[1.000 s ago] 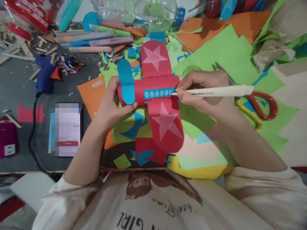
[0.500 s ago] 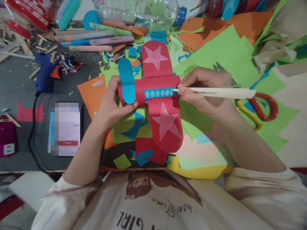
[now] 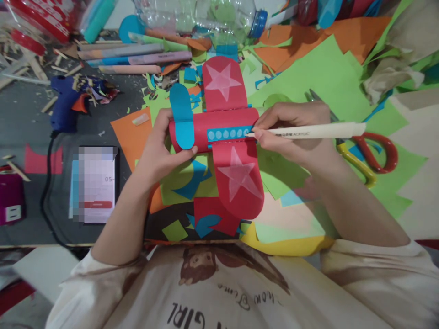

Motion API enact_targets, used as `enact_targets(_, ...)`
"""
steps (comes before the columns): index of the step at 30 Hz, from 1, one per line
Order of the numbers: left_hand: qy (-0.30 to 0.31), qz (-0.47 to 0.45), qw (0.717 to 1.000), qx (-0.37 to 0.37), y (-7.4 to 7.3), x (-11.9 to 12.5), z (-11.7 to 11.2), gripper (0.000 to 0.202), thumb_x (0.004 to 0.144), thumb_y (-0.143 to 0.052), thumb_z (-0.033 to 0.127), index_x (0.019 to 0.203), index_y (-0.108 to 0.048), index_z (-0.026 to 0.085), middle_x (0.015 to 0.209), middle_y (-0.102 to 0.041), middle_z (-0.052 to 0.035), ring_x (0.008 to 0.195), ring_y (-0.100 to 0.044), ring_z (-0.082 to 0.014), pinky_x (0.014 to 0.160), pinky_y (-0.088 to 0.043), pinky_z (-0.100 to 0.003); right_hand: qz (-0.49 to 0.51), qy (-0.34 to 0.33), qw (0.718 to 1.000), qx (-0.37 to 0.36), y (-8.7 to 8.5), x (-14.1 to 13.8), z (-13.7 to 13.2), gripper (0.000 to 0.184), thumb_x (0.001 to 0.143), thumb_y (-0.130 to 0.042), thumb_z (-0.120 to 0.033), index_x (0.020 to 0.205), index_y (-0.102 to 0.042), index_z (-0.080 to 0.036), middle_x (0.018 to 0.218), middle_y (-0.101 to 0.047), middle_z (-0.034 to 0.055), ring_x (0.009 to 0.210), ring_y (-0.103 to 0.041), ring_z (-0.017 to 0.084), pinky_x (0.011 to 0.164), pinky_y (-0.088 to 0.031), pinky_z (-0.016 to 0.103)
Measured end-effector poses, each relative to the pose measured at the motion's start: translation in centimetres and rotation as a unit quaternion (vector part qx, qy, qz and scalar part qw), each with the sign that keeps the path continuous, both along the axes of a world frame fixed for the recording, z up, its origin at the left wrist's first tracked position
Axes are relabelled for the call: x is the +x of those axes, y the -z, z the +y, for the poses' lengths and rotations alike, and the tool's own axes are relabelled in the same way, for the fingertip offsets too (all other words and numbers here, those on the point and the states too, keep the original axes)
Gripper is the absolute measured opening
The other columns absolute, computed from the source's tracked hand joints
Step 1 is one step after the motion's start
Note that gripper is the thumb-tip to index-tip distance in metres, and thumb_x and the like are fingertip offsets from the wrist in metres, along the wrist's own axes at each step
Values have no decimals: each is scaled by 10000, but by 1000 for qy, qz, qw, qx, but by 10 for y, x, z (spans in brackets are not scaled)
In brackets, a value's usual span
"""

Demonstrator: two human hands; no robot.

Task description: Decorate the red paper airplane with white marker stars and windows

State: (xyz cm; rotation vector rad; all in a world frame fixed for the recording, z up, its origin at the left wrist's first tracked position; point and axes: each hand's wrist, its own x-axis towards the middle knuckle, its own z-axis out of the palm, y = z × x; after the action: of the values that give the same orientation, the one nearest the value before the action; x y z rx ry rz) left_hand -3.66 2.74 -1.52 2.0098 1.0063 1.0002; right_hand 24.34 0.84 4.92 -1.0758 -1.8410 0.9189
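Observation:
A red paper airplane (image 3: 192, 119) with a tube body lies across the middle, with a pale star on each wing. Its left end is gripped by my left hand (image 3: 157, 148), thumb in front and fingers behind, close to a blue rounded strip (image 3: 183, 121). Along the body runs a blue band (image 3: 222, 133) bearing a row of several whitish dots. My right hand (image 3: 291, 132) pinches a white acrylic marker (image 3: 315, 132), whose tip meets the dot at the band's right end.
Red-and-yellow scissors (image 3: 379, 153) lie on green paper to the right. A blue glue gun (image 3: 65, 103) and a phone (image 3: 98, 185) are at left. Several markers (image 3: 137, 57) and a plastic bottle (image 3: 212, 18) lie at the back among paper scraps.
The marker's tip has shifted slightly down and its barrel tilts a little more, its far end raised. The airplane has barely moved; my left hand keeps its hold.

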Motion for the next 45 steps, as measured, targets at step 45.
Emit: enact_targets(45, -15, -9, 1000, -15, -1, 1, -1, 483, 827, -740, 491, 1210, -544, 271, 1034, -540, -15, 851, -559, -157, 687, -501, -277, -12, 26, 999, 22, 6, 10, 6, 183, 792, -697, -183, 644, -602, -232, 576, -571, -33, 516, -477, 119, 490, -324, 284)
